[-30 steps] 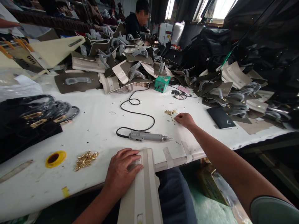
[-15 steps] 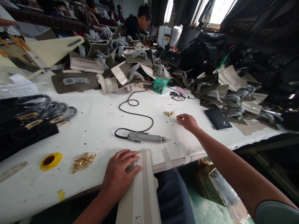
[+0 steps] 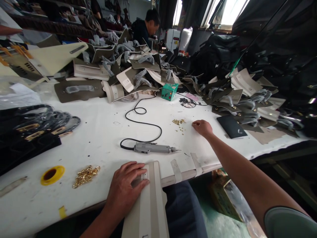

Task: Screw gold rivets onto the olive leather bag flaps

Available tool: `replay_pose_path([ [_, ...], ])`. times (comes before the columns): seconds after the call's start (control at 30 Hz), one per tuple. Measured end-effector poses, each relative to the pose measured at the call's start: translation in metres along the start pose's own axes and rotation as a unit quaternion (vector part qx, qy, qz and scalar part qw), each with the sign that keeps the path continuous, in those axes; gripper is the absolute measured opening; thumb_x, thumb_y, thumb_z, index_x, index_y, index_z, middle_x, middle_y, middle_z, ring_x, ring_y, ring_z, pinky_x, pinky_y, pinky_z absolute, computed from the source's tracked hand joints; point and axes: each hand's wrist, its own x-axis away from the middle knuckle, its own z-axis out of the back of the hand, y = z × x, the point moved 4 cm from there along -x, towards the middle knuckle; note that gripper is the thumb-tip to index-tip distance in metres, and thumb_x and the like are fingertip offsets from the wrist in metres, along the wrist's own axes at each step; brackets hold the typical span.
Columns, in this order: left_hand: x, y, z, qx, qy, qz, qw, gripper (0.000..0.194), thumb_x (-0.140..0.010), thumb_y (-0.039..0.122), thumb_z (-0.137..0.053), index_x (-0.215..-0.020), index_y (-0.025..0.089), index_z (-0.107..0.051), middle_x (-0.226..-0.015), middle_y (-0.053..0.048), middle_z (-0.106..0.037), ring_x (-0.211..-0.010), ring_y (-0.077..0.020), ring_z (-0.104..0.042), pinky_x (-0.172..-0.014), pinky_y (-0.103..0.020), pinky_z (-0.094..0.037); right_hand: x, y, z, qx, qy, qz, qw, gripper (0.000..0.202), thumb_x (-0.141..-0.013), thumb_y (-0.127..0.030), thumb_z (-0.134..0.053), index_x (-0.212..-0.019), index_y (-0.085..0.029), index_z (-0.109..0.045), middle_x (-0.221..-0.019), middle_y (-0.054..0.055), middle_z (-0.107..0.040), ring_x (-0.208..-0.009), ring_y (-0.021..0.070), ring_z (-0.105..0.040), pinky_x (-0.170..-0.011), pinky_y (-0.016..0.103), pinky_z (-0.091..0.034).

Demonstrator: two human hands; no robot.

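Two-handed: best to steady the long beige panel with left fingers spread, right fingers bunched, contents untellable, near small gold-coloured metal pieces.

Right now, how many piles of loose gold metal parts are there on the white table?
2. One pile is between the yellow roll and the left hand; the other pile, of smaller parts, is left of the right hand. The heaped panels could hide more.
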Motion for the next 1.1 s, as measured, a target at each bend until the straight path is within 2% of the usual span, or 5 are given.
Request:
replay_pose_path([
  [0.2,-0.001,0.001,0.0,0.005,0.001,0.001,1.0,0.024,-0.081,0.036,-0.078,-0.105,0.035,-0.079,-0.125,0.002,-0.076,-0.126,-0.0329,-0.061,-0.103,-0.053,-0.05,0.003,0.0,-0.001,-0.031,-0.003,-0.009,0.999,0.024,-0.083,-0.036,-0.062,-0.093,-0.022,-0.078,-0.093,0.006,-0.076,-0.08,0.0209,-0.064,-0.063,0.028,-0.042],
  [0.43,-0.001,0.001,0.0,0.011,-0.004,0.007,1.0,0.024,-0.082,0.036,-0.078,-0.106,0.036,-0.078,-0.125,0.003,-0.075,-0.127,-0.0326,-0.06,-0.105,-0.054,-0.049,0.022,-0.019,-0.016,-0.1,-0.092,0.031,0.99,0.03,-0.088,-0.045,-0.059,-0.093,-0.021,-0.076,-0.071,0.001,-0.069,-0.061,0.0146,-0.057,-0.055,0.024,-0.04],
  [0.6,-0.001,0.003,0.001,0.016,-0.005,0.013,1.0,0.024,-0.081,0.035,-0.079,-0.105,0.034,-0.079,-0.125,0.001,-0.076,-0.126,-0.033,-0.06,-0.105,-0.053,-0.048,0.026,-0.033,-0.021,-0.091,-0.098,0.051,0.99,0.017,-0.082,-0.035,-0.066,-0.083,-0.021,-0.076,-0.079,0.002,-0.073,-0.072,0.0163,-0.061,-0.061,0.025,-0.04],
  [0.83,-0.001,0.005,0.003,0.019,-0.001,0.011,1.0,0.023,-0.081,0.034,-0.079,-0.104,0.034,-0.079,-0.124,0.001,-0.076,-0.126,-0.0334,-0.06,-0.105,-0.053,-0.049,0.028,-0.027,-0.018,-0.105,-0.101,0.044,0.988,0.031,-0.089,-0.044,-0.056,-0.089,-0.019,-0.075,-0.069,0.002,-0.069,-0.06,0.0158,-0.057,-0.055,0.025,-0.041],
  [1.1,-0.002,0.005,0.002,0.021,-0.008,0.017,1.0,0.025,-0.081,0.034,-0.079,-0.105,0.034,-0.079,-0.125,0.001,-0.075,-0.126,-0.0334,-0.06,-0.105,-0.054,-0.048,0.028,-0.036,-0.021,-0.072,-0.099,0.052,0.991,0.017,-0.083,-0.033,-0.065,-0.081,-0.02,-0.077,-0.079,0.003,-0.075,-0.071,0.0174,-0.064,-0.061,0.026,-0.042],
])
